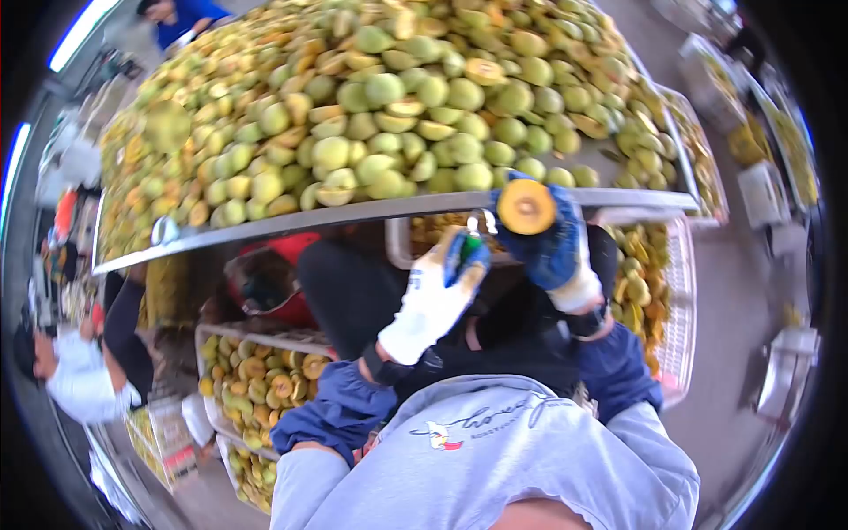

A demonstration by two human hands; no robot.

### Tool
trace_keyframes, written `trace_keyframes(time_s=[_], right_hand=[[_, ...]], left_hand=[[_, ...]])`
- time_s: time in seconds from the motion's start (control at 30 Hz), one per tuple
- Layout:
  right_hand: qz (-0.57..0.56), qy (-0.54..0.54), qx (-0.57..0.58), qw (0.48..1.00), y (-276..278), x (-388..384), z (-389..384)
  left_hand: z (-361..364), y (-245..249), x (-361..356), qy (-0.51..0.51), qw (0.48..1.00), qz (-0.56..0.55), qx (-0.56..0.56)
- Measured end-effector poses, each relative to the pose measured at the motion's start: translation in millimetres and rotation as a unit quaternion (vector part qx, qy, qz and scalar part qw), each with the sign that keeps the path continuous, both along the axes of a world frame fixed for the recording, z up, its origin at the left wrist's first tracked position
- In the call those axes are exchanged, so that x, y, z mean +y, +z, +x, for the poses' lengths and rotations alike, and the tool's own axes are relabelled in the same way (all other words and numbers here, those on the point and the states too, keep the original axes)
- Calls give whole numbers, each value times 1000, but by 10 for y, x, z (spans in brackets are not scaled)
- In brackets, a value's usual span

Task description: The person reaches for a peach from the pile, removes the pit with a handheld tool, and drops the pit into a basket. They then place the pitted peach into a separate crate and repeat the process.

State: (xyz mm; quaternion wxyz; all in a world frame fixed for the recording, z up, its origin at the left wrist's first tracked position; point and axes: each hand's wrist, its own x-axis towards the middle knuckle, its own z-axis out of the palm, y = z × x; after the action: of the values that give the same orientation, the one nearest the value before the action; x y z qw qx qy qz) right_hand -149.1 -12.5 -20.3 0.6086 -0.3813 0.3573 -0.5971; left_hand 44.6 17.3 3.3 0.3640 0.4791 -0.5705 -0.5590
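My left hand (439, 287), in a white glove with blue-coated fingers, is closed around a small tool with a green handle (473, 245). A shiny metal tip shows above it, its exact shape blurred. To the right, my right hand (556, 252), in a blue and white glove, grips a halved peach (526, 208). Its orange cut face is towards me, with a brownish centre. The tool and the fruit are close together but apart, near the table's metal edge (397, 210). Green-yellow peaches (384, 88), whole and halved, are heaped beyond it.
Crates of cut peaches stand low on the left (265, 380) and right (676, 309) of my legs. A red container (283, 283) sits under the table. A person in blue (185, 19) is at the far side; another in a light top (84, 375) sits left.
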Motion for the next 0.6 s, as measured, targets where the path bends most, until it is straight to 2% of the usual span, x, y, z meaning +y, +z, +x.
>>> trace_keyframes(time_s=[0.03,0.1,0.13,0.17,0.2,0.23,0.27,0.3,0.33,0.37,0.53,0.57,0.6], right_hand=[[141,54,-312,938,76,-12,77],[83,75,-327,938,96,36,117],[73,57,-328,940,51,123,166],[75,56,-329,940,15,146,175],[-86,-7,-108,990,-26,164,187],[-242,-70,121,960,-99,178,205],[-185,-80,53,978,-141,170,291],[-183,-79,52,978,-141,188,270],[-74,-23,-123,989,-119,204,229],[39,34,-291,955,-42,213,214],[28,-19,-283,958,-11,262,315],[29,-20,-283,958,15,295,304],[-79,-78,20,994,72,346,296]], left_hand=[[-4,-10,-32,-17,999,-31,-29],[-76,116,-37,4,978,-116,-171],[-62,91,46,-2,962,-181,-206],[-87,95,49,-3,962,-179,-207],[-120,100,43,-6,946,-190,-261],[-155,93,47,-10,928,-201,-314],[-183,68,55,0,926,-219,-306],[-197,45,58,0,926,-218,-307],[-208,26,56,-6,920,-250,-301],[-216,16,53,-12,913,-282,-294],[-224,-33,68,-25,900,-312,-302],[-226,-10,67,-50,891,-287,-348],[-222,0,66,-74,879,-261,-393]])
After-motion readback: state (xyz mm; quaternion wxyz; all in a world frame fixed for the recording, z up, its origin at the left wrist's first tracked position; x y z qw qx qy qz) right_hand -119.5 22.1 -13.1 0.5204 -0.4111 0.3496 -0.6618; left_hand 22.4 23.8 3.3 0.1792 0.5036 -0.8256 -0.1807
